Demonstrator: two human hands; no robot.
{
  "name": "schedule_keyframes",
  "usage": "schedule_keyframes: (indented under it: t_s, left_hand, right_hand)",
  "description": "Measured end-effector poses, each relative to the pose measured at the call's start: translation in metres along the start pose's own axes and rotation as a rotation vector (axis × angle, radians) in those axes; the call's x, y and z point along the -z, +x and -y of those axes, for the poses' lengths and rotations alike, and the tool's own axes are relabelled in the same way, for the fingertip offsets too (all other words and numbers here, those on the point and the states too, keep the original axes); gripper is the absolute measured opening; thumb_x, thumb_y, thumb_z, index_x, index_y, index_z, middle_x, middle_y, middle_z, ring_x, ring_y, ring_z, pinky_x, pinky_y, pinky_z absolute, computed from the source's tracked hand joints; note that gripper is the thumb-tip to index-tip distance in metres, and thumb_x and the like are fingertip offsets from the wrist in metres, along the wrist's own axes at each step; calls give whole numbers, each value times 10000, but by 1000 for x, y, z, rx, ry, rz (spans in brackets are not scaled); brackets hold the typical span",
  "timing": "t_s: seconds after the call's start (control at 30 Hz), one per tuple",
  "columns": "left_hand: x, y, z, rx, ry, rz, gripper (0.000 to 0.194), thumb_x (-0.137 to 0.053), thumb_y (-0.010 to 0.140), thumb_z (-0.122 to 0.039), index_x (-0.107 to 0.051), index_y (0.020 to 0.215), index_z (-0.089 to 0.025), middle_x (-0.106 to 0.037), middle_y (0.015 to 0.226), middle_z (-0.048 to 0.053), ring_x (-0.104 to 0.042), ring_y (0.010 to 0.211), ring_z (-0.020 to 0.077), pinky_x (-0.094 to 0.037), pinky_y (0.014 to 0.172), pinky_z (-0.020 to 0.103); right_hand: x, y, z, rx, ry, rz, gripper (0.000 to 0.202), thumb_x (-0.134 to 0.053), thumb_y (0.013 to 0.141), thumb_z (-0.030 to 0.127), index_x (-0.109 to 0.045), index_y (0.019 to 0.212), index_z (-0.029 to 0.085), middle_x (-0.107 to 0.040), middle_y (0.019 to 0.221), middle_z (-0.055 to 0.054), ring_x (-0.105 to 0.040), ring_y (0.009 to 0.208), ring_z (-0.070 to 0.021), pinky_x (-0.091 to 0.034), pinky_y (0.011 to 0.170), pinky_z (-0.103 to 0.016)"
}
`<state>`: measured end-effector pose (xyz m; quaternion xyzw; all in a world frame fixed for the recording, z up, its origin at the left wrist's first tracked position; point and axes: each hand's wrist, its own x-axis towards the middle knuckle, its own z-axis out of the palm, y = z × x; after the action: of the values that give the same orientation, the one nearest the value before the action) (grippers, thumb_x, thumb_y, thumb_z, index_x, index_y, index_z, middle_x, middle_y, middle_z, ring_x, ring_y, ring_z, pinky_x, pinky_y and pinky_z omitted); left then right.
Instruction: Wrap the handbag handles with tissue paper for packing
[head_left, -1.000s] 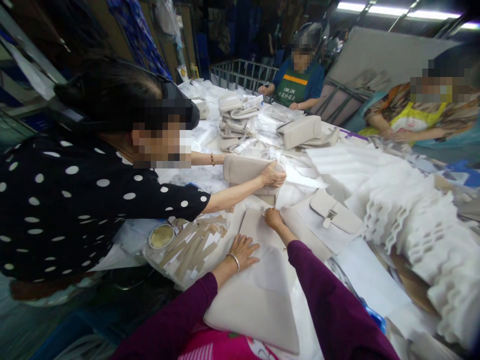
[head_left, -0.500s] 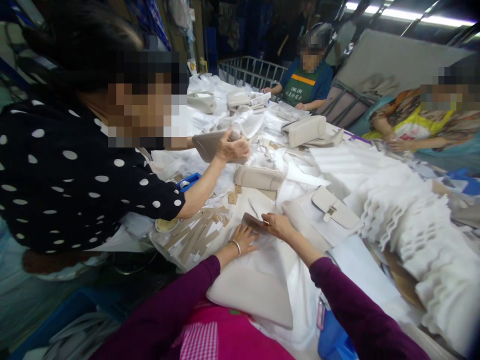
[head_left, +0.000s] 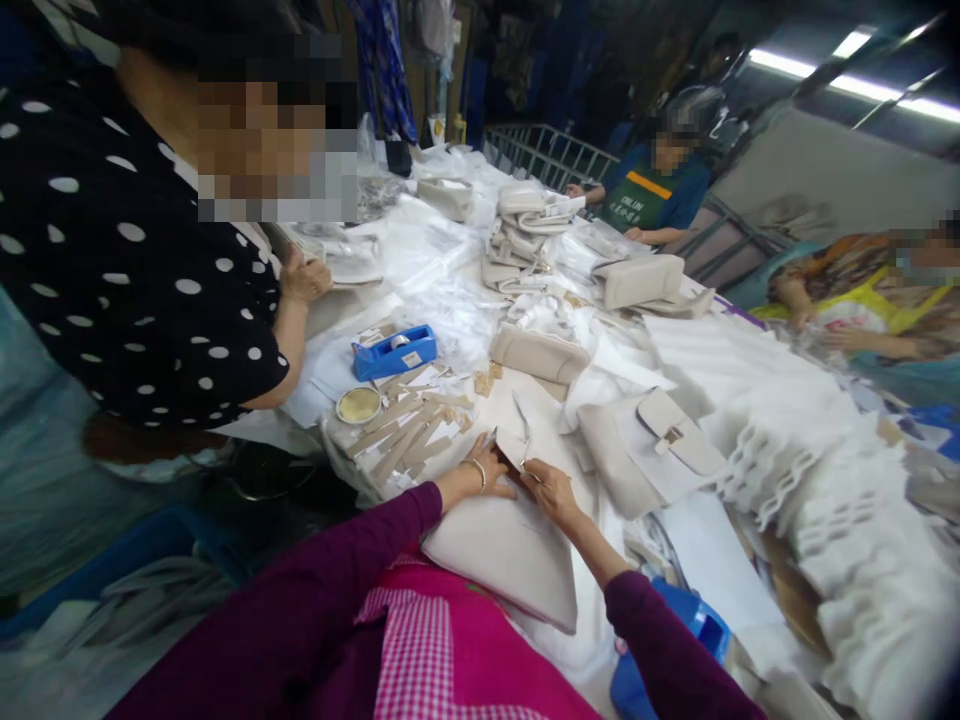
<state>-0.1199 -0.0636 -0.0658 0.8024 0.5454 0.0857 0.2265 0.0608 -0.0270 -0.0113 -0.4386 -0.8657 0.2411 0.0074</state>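
Observation:
A beige handbag (head_left: 510,560) lies on the worktable in front of me, its brown-edged flap (head_left: 514,448) raised at the far end. My left hand (head_left: 486,470), with a bracelet at the wrist, grips the bag's upper edge, thumb over the front panel. On the flap's other side, my right hand (head_left: 551,490) is closed around a thin silver metal tool (head_left: 525,425) whose narrow end points away from me; it resembles scissors, but the blur hides its exact kind. The right fingertips are close to the flap edge.
Left are a blue tape dispenser (head_left: 395,352), a round tin (head_left: 358,405) and scattered beige strips (head_left: 409,440). Another flap bag (head_left: 645,450) lies right, beside stacked white foam sheets (head_left: 795,450). A co-worker in polka dots (head_left: 142,260) stands left; others work across the table.
The flap is lifted further and shows more of its face. My left hand has gone from lying flat to gripping the edge. The co-worker at left has drawn a bag back toward themselves.

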Motion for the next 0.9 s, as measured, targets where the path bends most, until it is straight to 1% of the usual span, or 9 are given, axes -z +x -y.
schedule_keyframes:
  t_s: [0.07, 0.17, 0.27, 0.33, 0.4, 0.5, 0.57, 0.67, 0.9]
  left_hand:
    - [4, -8, -1, 52, -21, 23, 722, -545, 677, -695, -533, 1244, -249, -350, 1450, 123, -185, 1358, 349, -63, 1075, 586]
    - [5, -19, 2, 157, -88, 39, 952, -570, 600, -747, -395, 1360, -201, -131, 1521, 178, -72, 1376, 402, -59, 1064, 609]
    - [1, -25, 9, 251, -171, 59, 1098, -621, 510, -766, -277, 1418, -254, 53, 1538, 148, 11, 1365, 456, -87, 1048, 634]
    - [-2, -26, 14, 312, -219, 85, 1142, -646, 465, -768, -260, 1422, -278, 135, 1532, 122, 29, 1351, 489, -112, 1037, 649]
    - [-4, -26, 16, 350, -258, 116, 1151, -653, 441, -772, -308, 1407, -250, 153, 1529, 121, 17, 1343, 507, -131, 1036, 646]
    - [-4, -27, 15, 356, -303, 140, 1146, -665, 421, -769, -375, 1373, -202, 113, 1534, 134, -18, 1340, 511, -160, 1039, 635]
    - [-4, -28, 14, 352, -339, 144, 1155, -663, 419, -769, -358, 1379, -204, 80, 1538, 134, -27, 1343, 502, -181, 1036, 632]
    - [-5, -30, 14, 334, -389, 128, 1165, -655, 426, -774, -327, 1389, -204, 42, 1542, 129, -9, 1355, 475, -203, 1048, 601]
    - [-14, -30, 14, 256, -422, 95, 1294, -640, 501, -745, -28, 1451, -114, 31, 1529, 182, 32, 1372, 423, -153, 1088, 542]
  right_hand:
    - [-1, -1, -1, 16, 29, 44, 244, -398, 866, 325, -526, 698, 203, -588, 715, -7, -504, 657, -141, -281, 598, -234]
    - [-2, 1, -2, 21, 63, 133, 256, -423, 838, 352, -496, 649, 196, -530, 602, 12, -454, 580, -128, -269, 566, -232]
    - [0, 6, -3, 41, 122, 211, 275, -437, 816, 370, -453, 609, 191, -474, 549, 26, -413, 544, -115, -272, 549, -229]
    - [4, 10, -2, 70, 198, 267, 289, -449, 803, 383, -421, 590, 191, -440, 535, 33, -394, 538, -109, -281, 540, -225]
    - [7, 13, -1, 84, 310, 342, 299, -451, 798, 402, -398, 592, 193, -412, 533, 38, -379, 525, -102, -287, 521, -221]
    - [9, 15, 0, 34, 495, 479, 306, -453, 792, 453, -394, 633, 197, -382, 541, 47, -343, 480, -87, -272, 467, -217]
    - [8, 15, -1, -24, 565, 543, 337, -480, 767, 499, -389, 641, 200, -355, 532, 56, -306, 451, -76, -238, 430, -215]
    - [3, 12, -2, -62, 594, 576, 375, -518, 732, 533, -389, 624, 198, -345, 513, 62, -288, 432, -67, -208, 413, -215]
    - [-6, 9, -12, -59, 598, 620, 372, -494, 752, 541, -456, 646, 187, -435, 477, 42, -364, 420, -90, -268, 434, -234]
